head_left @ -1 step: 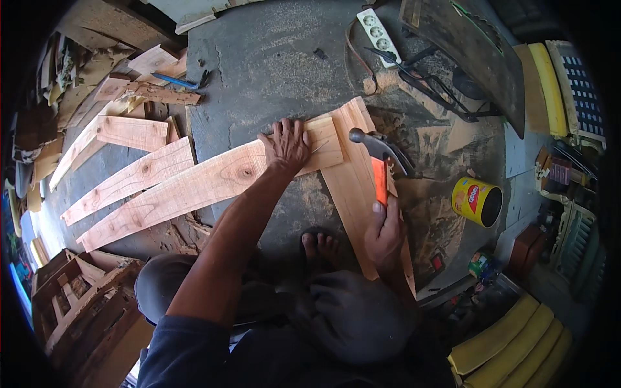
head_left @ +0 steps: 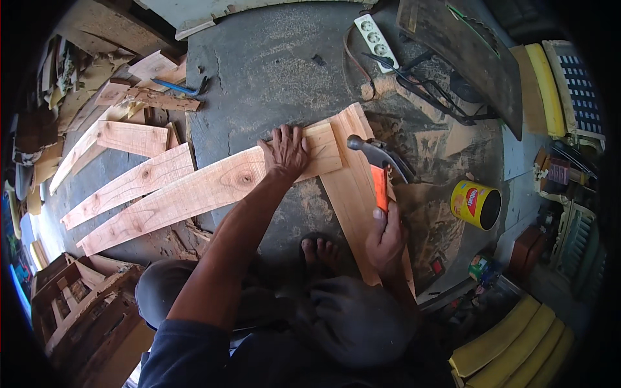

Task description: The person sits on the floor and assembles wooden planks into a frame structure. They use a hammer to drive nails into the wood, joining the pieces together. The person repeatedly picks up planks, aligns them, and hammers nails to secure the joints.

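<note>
My left hand lies on a long tapering plank, pressing near its right end with the fingers spread. That end rests across a second, wider board that runs toward my legs. A thin nail seems to stand in the overlap, just right of the fingers; it is too small to see well. Held in my right hand is a claw hammer with an orange handle and dark head. The hammer's face is over the wider board, apart from the nail.
More cut planks lie at the left beside a blue pry bar. A yellow can sits at the right on the dusty floor. Beyond are a white power strip, black cables and a leaning dark panel. A wooden frame stands lower left.
The hammer and my right hand have shifted very slightly downward. The nail looks shorter or less distinct than before. My left hand keeps its place on the plank.
</note>
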The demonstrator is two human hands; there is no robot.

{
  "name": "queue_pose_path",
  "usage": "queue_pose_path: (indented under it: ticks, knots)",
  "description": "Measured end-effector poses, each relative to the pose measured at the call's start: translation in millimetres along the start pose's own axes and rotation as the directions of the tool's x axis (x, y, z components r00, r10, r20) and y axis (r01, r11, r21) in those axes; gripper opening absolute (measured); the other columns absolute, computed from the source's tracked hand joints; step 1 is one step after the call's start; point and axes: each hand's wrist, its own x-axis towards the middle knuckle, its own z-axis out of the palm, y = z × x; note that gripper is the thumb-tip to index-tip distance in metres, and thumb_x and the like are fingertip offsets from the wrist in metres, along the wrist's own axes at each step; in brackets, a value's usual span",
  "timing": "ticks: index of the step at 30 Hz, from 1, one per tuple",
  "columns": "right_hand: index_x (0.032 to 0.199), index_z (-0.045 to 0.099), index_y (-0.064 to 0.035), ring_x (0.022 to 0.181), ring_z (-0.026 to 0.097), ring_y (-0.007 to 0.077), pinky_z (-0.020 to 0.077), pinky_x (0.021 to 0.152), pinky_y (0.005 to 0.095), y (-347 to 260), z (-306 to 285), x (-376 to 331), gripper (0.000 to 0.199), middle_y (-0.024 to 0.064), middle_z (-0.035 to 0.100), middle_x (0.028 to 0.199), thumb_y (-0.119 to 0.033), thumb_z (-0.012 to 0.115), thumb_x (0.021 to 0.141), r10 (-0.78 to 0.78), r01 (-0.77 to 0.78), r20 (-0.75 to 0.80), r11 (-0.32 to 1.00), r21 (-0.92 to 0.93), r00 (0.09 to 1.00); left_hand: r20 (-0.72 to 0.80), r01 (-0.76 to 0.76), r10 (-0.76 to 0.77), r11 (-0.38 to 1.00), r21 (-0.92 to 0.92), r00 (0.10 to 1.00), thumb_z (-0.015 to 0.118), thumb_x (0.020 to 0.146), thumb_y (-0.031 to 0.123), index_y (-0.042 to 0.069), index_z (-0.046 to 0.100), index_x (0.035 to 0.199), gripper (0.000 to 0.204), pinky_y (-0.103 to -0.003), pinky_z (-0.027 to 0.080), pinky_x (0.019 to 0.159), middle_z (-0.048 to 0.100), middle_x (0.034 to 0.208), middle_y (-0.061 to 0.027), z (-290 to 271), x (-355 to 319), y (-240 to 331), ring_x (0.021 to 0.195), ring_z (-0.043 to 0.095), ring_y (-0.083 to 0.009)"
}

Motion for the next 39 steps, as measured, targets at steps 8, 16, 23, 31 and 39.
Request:
queue_pose_path:
  ticks: [8,16,23,31,39]
  knots:
    - [0.114,0.060,0.0001,0.076,0.066,0.0451,0.0496,0.062,0.0460,32.3,11.4,-35.9,0.025,0.0251,0.064,0.084,-0.022,0.053,0.104,0.217,-0.221,0.043,0.969,0.112,0.975,-0.332,-0.249,0.212,0.966,-0.073,0.919,0.053,0.095,0.021,0.013,0.049,0.136,0.042,-0.062,0.032,0.104,0.050,0.134,-0.0196,4.7,-4.1,0.8,0.125,0.047,-0.0368]
    - [0.112,0.060,-0.0006,0.078,0.068,0.0447,0.0499,0.064,0.0468,44.5,18.1,-71.9,0.025,0.0249,0.065,0.081,-0.024,0.053,0.104,0.386,-0.399,0.109,0.904,0.150,0.916,-0.035,-0.800,0.803,0.596,0.061,0.595,0.060,0.089,0.020,0.023,0.063,0.114,0.025,-0.052,0.034,0.109,0.057,0.117,-0.0039,-12.0,0.1,-23.1,0.119,0.051,-0.0228]
    - [0.110,0.061,-0.0031,0.084,0.071,0.0408,0.0534,0.070,0.0475,87.3,45.4,-82.1,0.031,0.0236,0.069,0.087,-0.032,0.059,0.100,0.450,-0.492,0.265,0.862,0.122,0.853,-0.367,-0.559,0.466,0.803,-0.206,0.805,0.050,0.093,0.013,0.005,0.054,0.111,0.020,-0.052,0.033,0.105,0.054,0.112,-0.0133,6.1,0.9,13.5,0.116,0.051,-0.0314]
    - [0.115,0.057,-0.0024,0.092,0.066,0.0460,0.0528,0.072,0.0526,119.9,153.0,-112.4,0.030,0.0255,0.067,0.102,-0.027,0.059,0.099,-0.036,0.035,0.008,0.993,0.114,0.999,-0.426,-0.245,0.060,0.885,-0.395,0.903,0.056,0.096,0.018,0.004,0.051,0.099,0.015,-0.050,0.042,0.080,0.057,0.092,-0.0191,27.3,17.9,-33.0,0.093,0.056,-0.0389]
    - [0.138,0.048,-0.0027,0.117,0.057,0.0488,0.0476,0.100,0.0509,178.1,81.4,-12.5,0.046,0.0297,0.057,0.131,-0.024,0.059,0.098,-0.015,-0.034,-0.196,0.970,-0.241,0.981,-0.412,-0.169,0.039,0.943,-0.286,0.911,0.054,0.095,0.014,0.003,0.051,0.098,0.011,-0.050,0.040,0.085,0.053,0.096,-0.0188,18.5,-4.9,-20.8,0.095,0.051,-0.0383]
